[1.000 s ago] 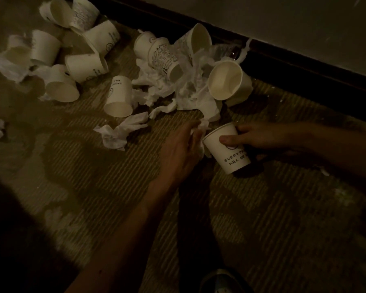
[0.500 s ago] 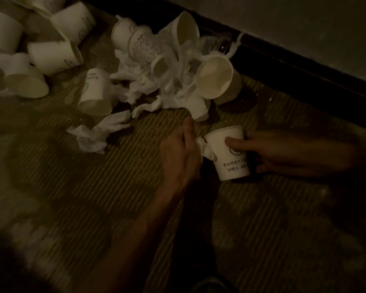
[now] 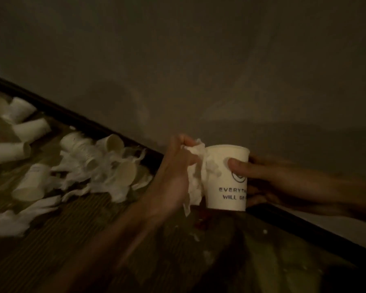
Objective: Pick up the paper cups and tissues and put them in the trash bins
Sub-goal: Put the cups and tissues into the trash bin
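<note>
My right hand grips the paper cup upright at centre right of the frame, thumb across its printed side. My left hand pinches a tissue hanging against the cup wall. Risk: the loose tail may slip free; a hard squeeze may crush the cup. No trash bin is visible; the littered pile lies at left

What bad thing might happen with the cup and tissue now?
The tissue dangles loosely from the left hand, so it may slip and drop to the floor. The right hand holds the paper cup by its side; a hard squeeze might crush it.
</note>
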